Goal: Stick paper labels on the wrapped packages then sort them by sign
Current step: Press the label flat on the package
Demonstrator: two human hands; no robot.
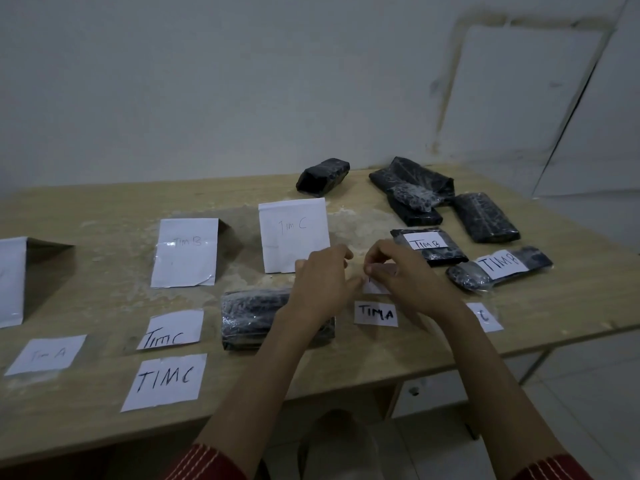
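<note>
Red sleeves (207,460) sit lowest, and past them the wooden table (69,417) holds loose paper labels such as a TIMC label (164,381), a TIM B sign (185,252), a TIM C sign (294,233) and a pile of black packages (415,192) far back. Both hands hide the middle, and the left hand (322,282) covers one end of a wrapped package (256,317), fingers curled, but what they hold cannot be told. Curled fingers (372,268) of the right hand (408,278) pinch a small paper label (375,289) just beside that package.
</note>
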